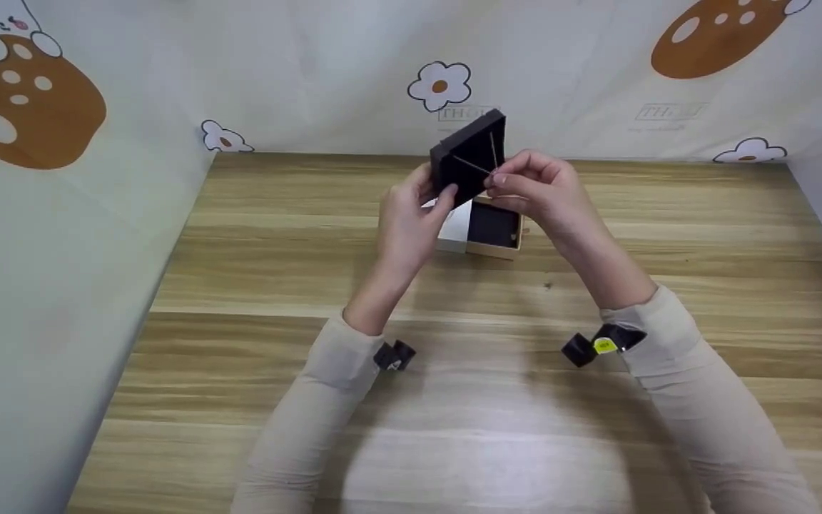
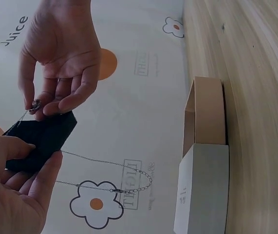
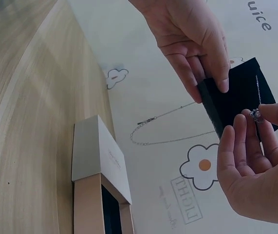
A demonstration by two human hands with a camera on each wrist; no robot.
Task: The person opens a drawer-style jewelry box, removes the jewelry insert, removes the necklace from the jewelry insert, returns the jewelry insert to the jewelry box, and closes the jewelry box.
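I observe a wood-grain tabletop point(image 1: 254, 285) before me, backed by a pale wall covering point(image 1: 311, 71) printed with white flowers point(image 1: 441, 86) and brown, white-spotted shapes point(image 1: 61, 125). I note whitish glare point(image 1: 496, 464) on the tabletop's near part.

wood-grain tbl point(image 1: 261, 275) | wht backdrop point(image 1: 340, 64) | flwr print point(image 1: 439, 86) | brn print point(image 1: 58, 118), L

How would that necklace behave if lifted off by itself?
The necklace would probably flop, since it hangs in a loose loop below the black pad. It is likely light and may tangle, as it looks so thin.
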